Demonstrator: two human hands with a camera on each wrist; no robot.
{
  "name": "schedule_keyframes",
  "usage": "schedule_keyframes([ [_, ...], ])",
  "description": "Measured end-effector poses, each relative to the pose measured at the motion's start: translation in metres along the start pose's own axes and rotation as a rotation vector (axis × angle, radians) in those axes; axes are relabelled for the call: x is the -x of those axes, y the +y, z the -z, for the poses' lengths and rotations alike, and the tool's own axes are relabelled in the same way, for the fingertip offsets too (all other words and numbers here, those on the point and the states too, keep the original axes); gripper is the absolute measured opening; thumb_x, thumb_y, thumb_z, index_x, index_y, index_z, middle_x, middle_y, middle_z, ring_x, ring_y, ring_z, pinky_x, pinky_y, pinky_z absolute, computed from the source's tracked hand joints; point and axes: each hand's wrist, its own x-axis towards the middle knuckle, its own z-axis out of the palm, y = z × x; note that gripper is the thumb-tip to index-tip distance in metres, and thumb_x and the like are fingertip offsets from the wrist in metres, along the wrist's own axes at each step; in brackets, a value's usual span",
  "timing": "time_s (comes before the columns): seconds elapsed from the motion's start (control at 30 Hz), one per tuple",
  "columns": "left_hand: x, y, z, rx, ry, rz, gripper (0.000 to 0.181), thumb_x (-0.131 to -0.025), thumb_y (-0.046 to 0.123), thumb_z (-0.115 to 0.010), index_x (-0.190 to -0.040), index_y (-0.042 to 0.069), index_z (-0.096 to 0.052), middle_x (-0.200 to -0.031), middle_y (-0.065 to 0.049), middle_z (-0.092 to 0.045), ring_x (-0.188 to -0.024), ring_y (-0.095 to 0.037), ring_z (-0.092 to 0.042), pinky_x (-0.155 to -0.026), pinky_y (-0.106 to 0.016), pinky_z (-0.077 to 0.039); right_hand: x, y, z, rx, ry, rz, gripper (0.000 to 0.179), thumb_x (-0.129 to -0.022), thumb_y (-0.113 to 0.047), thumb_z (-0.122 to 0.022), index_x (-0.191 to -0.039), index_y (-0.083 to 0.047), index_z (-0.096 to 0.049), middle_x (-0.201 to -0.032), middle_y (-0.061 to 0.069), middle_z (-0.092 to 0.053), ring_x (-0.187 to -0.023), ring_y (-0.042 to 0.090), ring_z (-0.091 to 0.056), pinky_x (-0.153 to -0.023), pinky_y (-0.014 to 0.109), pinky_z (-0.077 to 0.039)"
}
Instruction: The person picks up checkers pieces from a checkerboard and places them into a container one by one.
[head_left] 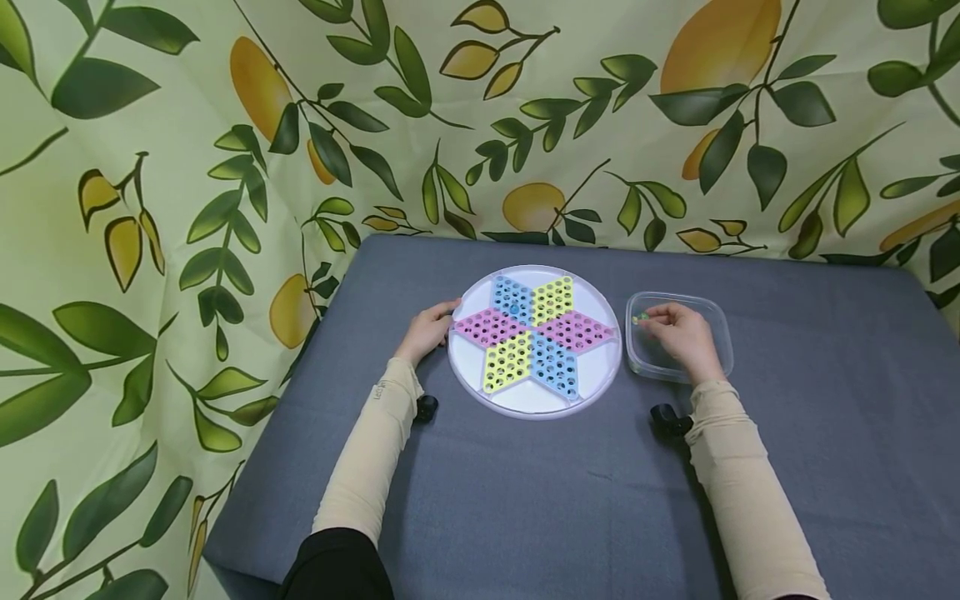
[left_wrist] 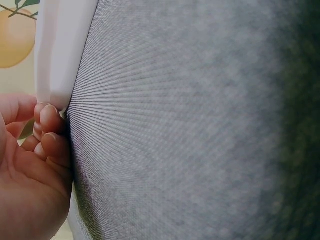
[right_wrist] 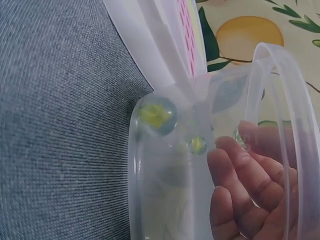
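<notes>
A round white Chinese checkers board lies on the table, its star of blue, yellow and pink points dotted with holes. My left hand holds its left rim; in the left wrist view the fingers are curled at the board's edge. Right of the board stands a clear plastic container. Inside it, my right hand pinches a small glass marble between thumb and forefinger. Two marbles with yellow-green centres show through the container wall in the right wrist view.
A blue-grey cloth covers the table. Behind and to the left hangs a curtain printed with leaves and yellow fruit. The container stands close beside the board's right rim. A black wrist camera sits under the right sleeve.
</notes>
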Motion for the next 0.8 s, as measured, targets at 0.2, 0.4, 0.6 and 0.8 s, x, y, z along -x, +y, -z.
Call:
schedule_keyframes([
  [0.2, -0.0004, -0.0003, 0.0, 0.012, -0.003, 0.008, 0.042, -0.094, 0.023, -0.043, -0.135, 0.031, -0.05, -0.075, -0.003, -0.052, -0.059, -0.012, -0.046, -0.061, -0.025, -0.04, -0.0034, 0.002, -0.0008, -0.007, -0.036, -0.012, 0.033, -0.091, -0.023, -0.056, -0.115, 0.0, -0.059, -0.095, 0.013, -0.066, -0.072, 0.007, -0.057, -0.066, 0.024, -0.04],
  [0.4, -0.0003, -0.0007, -0.0002, 0.007, -0.003, 0.0, 0.042, -0.094, 0.024, -0.043, -0.135, 0.031, -0.05, -0.07, -0.003, -0.05, -0.058, -0.012, -0.045, -0.06, -0.025, -0.04, -0.0049, 0.003, -0.0006, -0.001, -0.048, -0.006, 0.033, -0.091, -0.023, -0.056, -0.115, 0.0, -0.059, -0.094, 0.011, -0.067, -0.071, 0.004, -0.058, -0.065, 0.023, -0.041],
  [0.6, -0.0001, -0.0003, 0.0, 0.006, -0.003, -0.001, 0.042, -0.094, 0.023, -0.043, -0.135, 0.03, -0.05, -0.07, -0.002, -0.05, -0.058, -0.012, -0.045, -0.06, -0.025, -0.04, -0.0052, 0.0036, -0.0006, -0.009, -0.061, -0.005, 0.035, -0.092, -0.024, -0.056, -0.116, 0.001, -0.059, -0.092, 0.008, -0.067, -0.07, 0.002, -0.056, -0.065, 0.023, -0.041],
  [0.8, 0.0002, 0.0007, 0.0004, -0.004, -0.002, -0.001, 0.042, -0.094, 0.022, -0.043, -0.135, 0.03, -0.05, -0.073, -0.003, -0.052, -0.059, -0.012, -0.046, -0.06, -0.024, -0.04, -0.004, 0.0037, -0.0004, -0.016, -0.056, -0.015, 0.034, -0.092, -0.023, -0.055, -0.116, 0.001, -0.059, -0.093, 0.01, -0.066, -0.072, 0.004, -0.056, -0.066, 0.023, -0.04],
])
